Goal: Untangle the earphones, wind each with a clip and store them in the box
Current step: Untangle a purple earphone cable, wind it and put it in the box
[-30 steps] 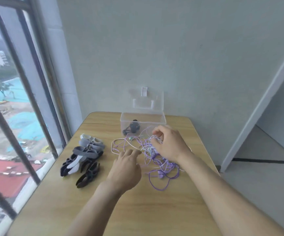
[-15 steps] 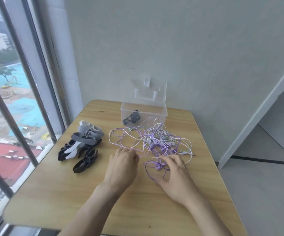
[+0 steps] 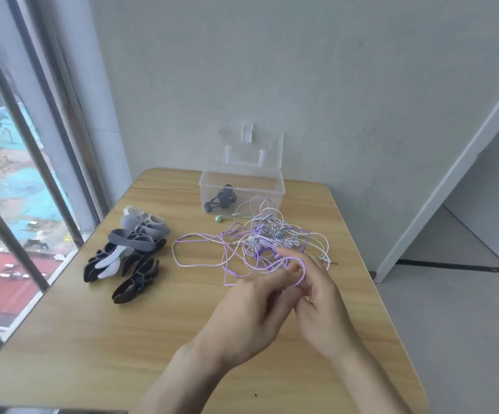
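Observation:
A tangle of purple and white earphones [image 3: 260, 240] lies on the wooden table [image 3: 92, 339], in front of a clear plastic box [image 3: 272, 186] with its lid up. Inside the box sits a wound black earphone [image 3: 222, 198]. A pile of black, grey and white clips [image 3: 128, 252] lies to the left. My left hand [image 3: 248, 312] and my right hand [image 3: 323, 300] meet at the near edge of the tangle, both pinching a purple cable loop [image 3: 300, 264] that arches over my right fingers. A mint-green earbud [image 3: 219, 218] lies beside the box.
A window with dark bars [image 3: 18, 144] runs along the table's left side. The box stands against a grey wall [image 3: 302, 85]. The table's right edge drops to a grey floor [image 3: 451, 324] and a doorway.
My hands have come together and lifted off the table, taking hold of a purple loop at the tangle's near edge. Before, they lay apart on the cables.

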`<action>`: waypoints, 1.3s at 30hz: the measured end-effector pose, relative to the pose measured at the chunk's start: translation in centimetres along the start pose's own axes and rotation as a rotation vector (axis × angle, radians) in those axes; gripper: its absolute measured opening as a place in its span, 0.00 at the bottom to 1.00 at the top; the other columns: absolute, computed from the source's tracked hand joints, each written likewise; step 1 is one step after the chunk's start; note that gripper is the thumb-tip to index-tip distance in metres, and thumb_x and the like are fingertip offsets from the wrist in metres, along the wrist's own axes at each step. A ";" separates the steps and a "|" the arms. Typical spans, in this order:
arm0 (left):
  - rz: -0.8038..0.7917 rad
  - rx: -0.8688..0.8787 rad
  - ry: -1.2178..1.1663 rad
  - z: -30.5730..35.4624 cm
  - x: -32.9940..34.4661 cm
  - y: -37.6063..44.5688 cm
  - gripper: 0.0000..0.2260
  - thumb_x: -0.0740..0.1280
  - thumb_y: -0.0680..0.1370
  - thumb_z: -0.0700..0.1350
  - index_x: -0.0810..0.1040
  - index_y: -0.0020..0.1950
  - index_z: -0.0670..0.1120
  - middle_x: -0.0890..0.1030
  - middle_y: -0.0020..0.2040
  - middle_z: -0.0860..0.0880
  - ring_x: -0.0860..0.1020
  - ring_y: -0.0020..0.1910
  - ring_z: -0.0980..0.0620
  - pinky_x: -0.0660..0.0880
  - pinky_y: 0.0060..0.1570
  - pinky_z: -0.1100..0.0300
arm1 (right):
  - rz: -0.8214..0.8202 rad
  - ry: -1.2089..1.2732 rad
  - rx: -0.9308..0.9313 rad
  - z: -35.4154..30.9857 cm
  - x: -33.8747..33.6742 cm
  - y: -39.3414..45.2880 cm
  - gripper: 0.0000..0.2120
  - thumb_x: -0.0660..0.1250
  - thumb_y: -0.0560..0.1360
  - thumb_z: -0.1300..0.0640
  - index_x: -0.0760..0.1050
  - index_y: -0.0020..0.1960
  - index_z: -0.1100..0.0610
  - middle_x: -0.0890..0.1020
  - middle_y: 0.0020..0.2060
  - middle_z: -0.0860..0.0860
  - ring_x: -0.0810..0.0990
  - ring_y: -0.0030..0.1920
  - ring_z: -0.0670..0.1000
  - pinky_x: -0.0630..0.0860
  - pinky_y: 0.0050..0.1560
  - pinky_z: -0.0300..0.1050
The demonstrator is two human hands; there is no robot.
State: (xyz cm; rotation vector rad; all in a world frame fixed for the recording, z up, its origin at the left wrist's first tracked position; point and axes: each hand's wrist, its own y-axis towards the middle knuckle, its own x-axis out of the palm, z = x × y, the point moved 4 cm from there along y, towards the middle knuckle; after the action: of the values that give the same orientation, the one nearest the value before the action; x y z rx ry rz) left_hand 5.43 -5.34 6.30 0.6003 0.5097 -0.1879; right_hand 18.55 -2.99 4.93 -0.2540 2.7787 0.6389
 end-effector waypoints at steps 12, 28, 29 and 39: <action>0.309 -0.273 0.318 -3.3 -1.8 -0.6 0.07 0.64 0.73 0.39 0.79 0.47 0.48 0.79 0.34 0.56 0.78 0.35 0.50 0.74 0.41 0.52 | 0.402 0.790 0.477 -1.2 -3.4 0.4 0.25 0.59 0.83 0.57 0.72 0.27 0.55 0.75 0.26 0.56 0.79 0.34 0.57 0.75 0.43 0.49; 0.604 -0.706 -0.558 -5.3 -3.7 0.2 0.23 0.63 0.83 0.48 0.68 0.26 0.51 0.62 0.22 0.54 0.62 0.23 0.52 0.74 0.41 0.50 | -0.095 -0.401 0.741 2.2 -8.7 -1.2 0.24 0.77 0.66 0.36 0.79 0.40 0.58 0.71 0.27 0.44 0.69 0.28 0.44 0.64 0.32 0.38; 0.616 -0.723 -0.551 -5.6 -3.9 0.2 0.22 0.63 0.82 0.49 0.67 0.28 0.49 0.61 0.22 0.54 0.61 0.22 0.53 0.72 0.39 0.52 | -0.215 -0.422 0.749 2.2 -8.6 -1.4 0.23 0.80 0.63 0.38 0.81 0.41 0.56 0.70 0.27 0.43 0.68 0.26 0.42 0.63 0.30 0.35; 0.418 -0.820 -0.396 -6.2 -5.0 -0.5 0.11 0.60 0.72 0.49 0.69 0.32 0.45 0.62 0.23 0.53 0.62 0.24 0.50 0.63 0.35 0.53 | 0.116 -0.332 0.556 2.8 -9.0 -0.2 0.16 0.62 0.82 0.49 0.81 0.43 0.57 0.80 0.30 0.48 0.78 0.31 0.48 0.80 0.48 0.55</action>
State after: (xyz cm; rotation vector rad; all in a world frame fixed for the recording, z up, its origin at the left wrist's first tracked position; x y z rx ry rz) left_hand -1.51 -2.02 4.21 -0.1463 0.0414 0.2934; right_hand 27.79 -0.97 5.22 0.1217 2.5283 -0.0818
